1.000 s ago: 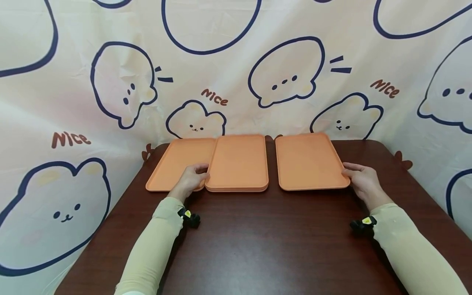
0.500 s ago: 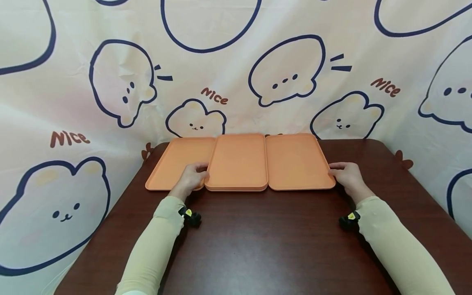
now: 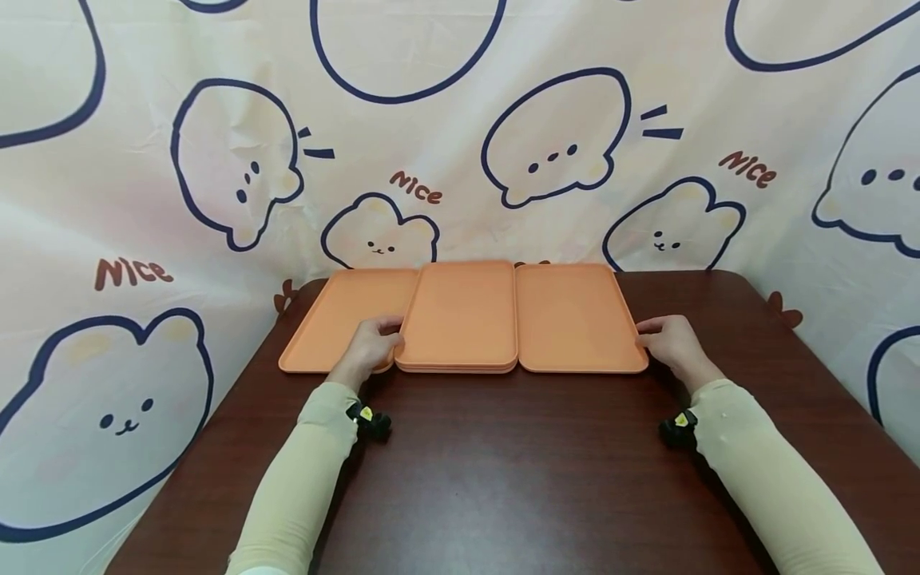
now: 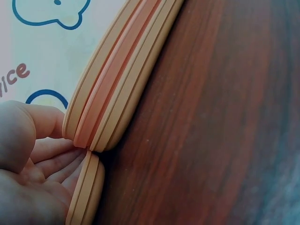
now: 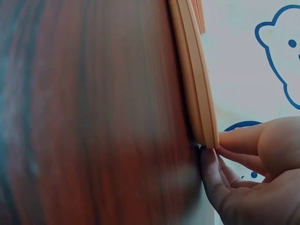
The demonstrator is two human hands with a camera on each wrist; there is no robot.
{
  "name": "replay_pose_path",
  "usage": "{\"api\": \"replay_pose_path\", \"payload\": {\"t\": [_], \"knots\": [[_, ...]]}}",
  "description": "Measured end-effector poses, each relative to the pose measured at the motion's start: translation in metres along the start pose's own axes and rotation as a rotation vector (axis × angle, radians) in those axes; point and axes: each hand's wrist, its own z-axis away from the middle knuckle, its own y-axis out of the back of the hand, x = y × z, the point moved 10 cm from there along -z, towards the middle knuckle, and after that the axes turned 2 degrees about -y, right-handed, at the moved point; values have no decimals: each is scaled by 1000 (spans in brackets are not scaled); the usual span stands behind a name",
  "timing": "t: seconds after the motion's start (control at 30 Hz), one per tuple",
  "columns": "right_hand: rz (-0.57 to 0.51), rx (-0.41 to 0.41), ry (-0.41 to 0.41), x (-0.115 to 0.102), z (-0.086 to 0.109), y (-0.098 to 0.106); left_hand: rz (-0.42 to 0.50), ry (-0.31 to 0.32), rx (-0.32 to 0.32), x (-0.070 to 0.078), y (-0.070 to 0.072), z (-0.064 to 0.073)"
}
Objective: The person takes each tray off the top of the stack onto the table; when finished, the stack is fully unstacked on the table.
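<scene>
Several orange rectangular trays lie in a row along the table's back. My left hand (image 3: 370,345) reaches over the left tray (image 3: 331,319) and grips the left edge of the middle tray stack (image 3: 460,315). In the left wrist view, the thumb is at the top rim of the stack (image 4: 112,84), with the fingers behind its corner. At the far end of the row, my right hand (image 3: 676,345) pinches the right edge of the right tray (image 3: 578,319). The right wrist view shows fingertips at the rim and corner of this tray (image 5: 199,79), close over the table.
The dark wood table (image 3: 503,463) stretches forward from the trays, with rounded back corners. A pale cloth (image 3: 553,48) printed with cartoon bears hangs behind and at both sides. Each sleeve cuff has a small black device (image 3: 374,423).
My right hand has moved left, sliding the right tray across until it sits against the middle stack; the gap between them has closed. My left hand has stayed at the stack's edge.
</scene>
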Motion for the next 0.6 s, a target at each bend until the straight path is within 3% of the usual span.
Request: {"api": "replay_pose_path", "payload": {"t": [0.33, 0.6], "knots": [[78, -40, 19, -5, -1, 0, 50, 17, -3, -5, 0, 2], [16, 43, 131, -36, 8, -4, 85, 26, -19, -10, 2, 0]]}}
